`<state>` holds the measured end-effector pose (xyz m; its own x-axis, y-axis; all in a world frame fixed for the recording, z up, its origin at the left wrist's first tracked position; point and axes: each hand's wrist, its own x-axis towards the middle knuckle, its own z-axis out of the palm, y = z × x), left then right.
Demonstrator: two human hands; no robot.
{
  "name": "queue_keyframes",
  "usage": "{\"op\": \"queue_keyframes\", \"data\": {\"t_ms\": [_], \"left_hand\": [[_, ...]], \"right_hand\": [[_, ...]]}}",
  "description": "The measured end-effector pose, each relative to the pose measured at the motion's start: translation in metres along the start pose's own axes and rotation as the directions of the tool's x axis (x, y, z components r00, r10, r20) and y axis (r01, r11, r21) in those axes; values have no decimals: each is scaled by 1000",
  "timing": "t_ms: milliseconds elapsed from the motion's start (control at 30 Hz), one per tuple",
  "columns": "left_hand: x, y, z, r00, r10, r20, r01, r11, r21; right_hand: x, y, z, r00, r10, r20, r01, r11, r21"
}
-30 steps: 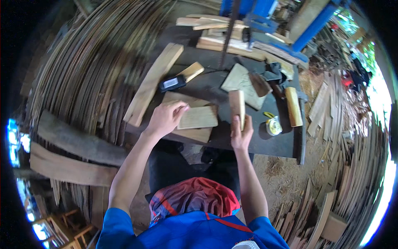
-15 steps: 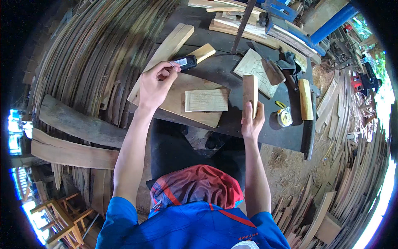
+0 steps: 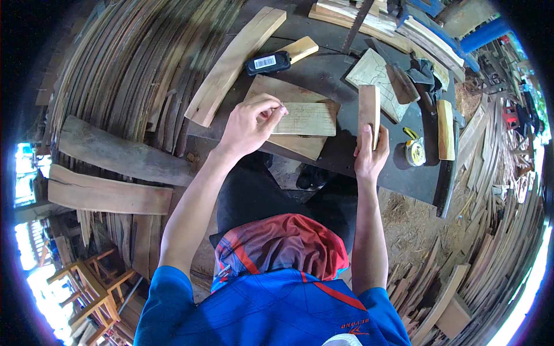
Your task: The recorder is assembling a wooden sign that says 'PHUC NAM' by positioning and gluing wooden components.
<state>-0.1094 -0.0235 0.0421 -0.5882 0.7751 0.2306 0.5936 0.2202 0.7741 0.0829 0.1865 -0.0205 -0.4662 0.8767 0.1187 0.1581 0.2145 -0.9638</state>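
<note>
My right hand (image 3: 371,153) grips the lower end of a narrow wooden block (image 3: 369,109), which points away from me over the dark table. Its thumb lies across the near face. My left hand (image 3: 252,122) is closed in a pinch at the left end of a pale board with pencil lines (image 3: 306,119). What sits between those fingertips, if anything, is too small to make out. Beneath the pale board lies a wider brown board (image 3: 294,145). Beyond the left hand, a black case with a white label (image 3: 269,63) rests by a short wood piece (image 3: 303,48).
A long plank (image 3: 236,63) lies at the table's left. To the right are a yellow tape measure (image 3: 414,151), a drawn-on board (image 3: 378,83), a wood block (image 3: 445,130) and a saw blade (image 3: 358,26). Stacked timber (image 3: 133,69) stands left; a wooden stool (image 3: 92,294) is lower left.
My left hand has come away from the black case, nearer to me and rightward to the pale board. My right hand still holds the block. The whole view has shifted slightly.
</note>
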Motion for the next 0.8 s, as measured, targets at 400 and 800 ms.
{"op": "queue_keyframes", "data": {"t_ms": [400, 800], "left_hand": [[3, 2, 2, 978, -156, -138, 133, 978, -163], [-5, -16, 30, 976, -212, -51, 206, 973, -106]], "right_hand": [[-3, -13, -2, 999, 41, -2, -41, 997, 68], [-3, -6, -2, 998, 66, -12, -67, 998, -10]]}}
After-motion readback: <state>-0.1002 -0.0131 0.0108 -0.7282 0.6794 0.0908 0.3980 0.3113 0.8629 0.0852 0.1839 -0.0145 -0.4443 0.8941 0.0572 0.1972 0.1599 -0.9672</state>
